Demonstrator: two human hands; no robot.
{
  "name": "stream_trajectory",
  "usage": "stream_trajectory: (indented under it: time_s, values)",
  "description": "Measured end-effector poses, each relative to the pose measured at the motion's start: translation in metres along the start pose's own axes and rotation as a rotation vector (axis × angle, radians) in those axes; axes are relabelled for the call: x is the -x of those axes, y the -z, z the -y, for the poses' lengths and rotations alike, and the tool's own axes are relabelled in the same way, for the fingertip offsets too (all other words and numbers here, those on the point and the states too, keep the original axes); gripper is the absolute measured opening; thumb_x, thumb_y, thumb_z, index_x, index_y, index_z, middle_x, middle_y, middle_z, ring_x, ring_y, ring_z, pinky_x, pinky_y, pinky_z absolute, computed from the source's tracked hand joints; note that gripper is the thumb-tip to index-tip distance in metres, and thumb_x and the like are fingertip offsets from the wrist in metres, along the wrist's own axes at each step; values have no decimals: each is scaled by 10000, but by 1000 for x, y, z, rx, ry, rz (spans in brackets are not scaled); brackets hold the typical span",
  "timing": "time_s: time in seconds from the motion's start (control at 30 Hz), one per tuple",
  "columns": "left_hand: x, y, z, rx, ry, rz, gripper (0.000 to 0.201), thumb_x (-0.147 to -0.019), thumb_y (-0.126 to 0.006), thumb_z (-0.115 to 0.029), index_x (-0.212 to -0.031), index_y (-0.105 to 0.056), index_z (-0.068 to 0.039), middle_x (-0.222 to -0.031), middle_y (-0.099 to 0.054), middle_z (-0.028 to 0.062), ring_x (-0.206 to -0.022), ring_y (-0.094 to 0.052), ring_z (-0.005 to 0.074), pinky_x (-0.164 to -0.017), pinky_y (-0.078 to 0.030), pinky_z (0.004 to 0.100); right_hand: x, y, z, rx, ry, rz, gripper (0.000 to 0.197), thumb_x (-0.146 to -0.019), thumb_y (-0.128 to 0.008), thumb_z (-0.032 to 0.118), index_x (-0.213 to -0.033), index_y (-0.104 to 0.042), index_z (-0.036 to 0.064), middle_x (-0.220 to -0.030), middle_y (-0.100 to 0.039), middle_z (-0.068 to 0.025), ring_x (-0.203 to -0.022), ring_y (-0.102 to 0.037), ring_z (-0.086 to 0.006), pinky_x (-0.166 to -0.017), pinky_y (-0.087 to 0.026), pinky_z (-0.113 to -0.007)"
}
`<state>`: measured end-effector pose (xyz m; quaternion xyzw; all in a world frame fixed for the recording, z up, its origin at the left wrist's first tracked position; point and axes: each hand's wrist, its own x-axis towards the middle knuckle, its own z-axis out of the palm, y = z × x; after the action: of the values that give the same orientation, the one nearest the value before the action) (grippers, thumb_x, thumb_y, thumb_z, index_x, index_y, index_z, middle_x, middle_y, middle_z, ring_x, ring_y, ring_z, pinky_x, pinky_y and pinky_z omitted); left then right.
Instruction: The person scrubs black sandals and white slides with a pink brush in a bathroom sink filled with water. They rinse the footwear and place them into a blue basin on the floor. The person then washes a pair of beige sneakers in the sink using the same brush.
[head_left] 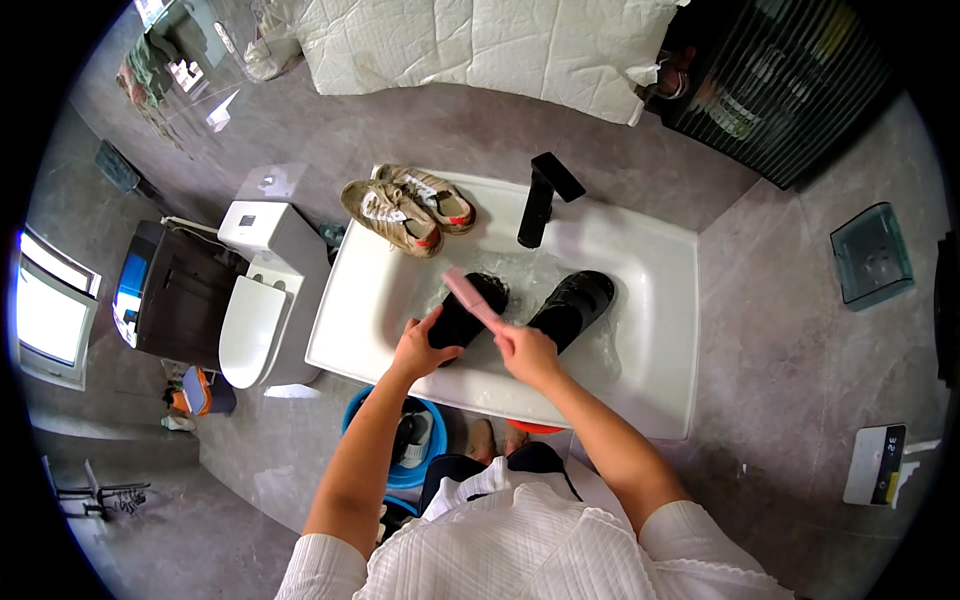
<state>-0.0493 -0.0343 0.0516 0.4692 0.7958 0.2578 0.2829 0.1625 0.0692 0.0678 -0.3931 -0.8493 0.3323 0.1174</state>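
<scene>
Two black boots (pixel 578 305) lie in the wet white basin, toes pointing away from me. On the shaft of the other black boot (pixel 478 308), the left one, my left hand (pixel 420 350) is closed, thumb toward me. My right hand (pixel 528 354) grips the handle of a pink brush (pixel 468 294). The brush head slants up to the left over that boot. Whether its bristles touch the boot, I cannot tell. Shallow water spreads around both boots under the black faucet (pixel 540 205).
A pair of dirty tan sneakers (pixel 405 208) rests on the basin's (pixel 665 300) back left corner. Below its front edge stands a blue tub (pixel 440 440) holding shoes. A white toilet (pixel 255 320) and a dark bin-like cabinet (pixel 185 290) are to the left.
</scene>
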Motion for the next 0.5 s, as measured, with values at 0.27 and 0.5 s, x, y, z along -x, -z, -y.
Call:
stream_trajectory:
  time_s: [0.27,0.5]
  values:
    - [-8,-18,42,229,-27,-89,804,-740,-791,-224,-1448,-419,-145,-1147,-565,197,-1041,-609,310,-911,-488,382,-2,-7,-61,-157,-119,-231,315,-887,-591,231,-1193,-663,223,-821,-679,-171,-752,-660,-363,-669,-523,-449]
    - [-1,-19,34,1162,358,-14,548,-963,-564,-146,-1463,-345,-192,-1258,-582,55,-1084,-608,222,-857,-534,429,56,2,-3,-257,156,-19,368,-878,-616,161,-1243,-637,204,-793,-666,-163,-673,-635,-327,-625,-506,-412]
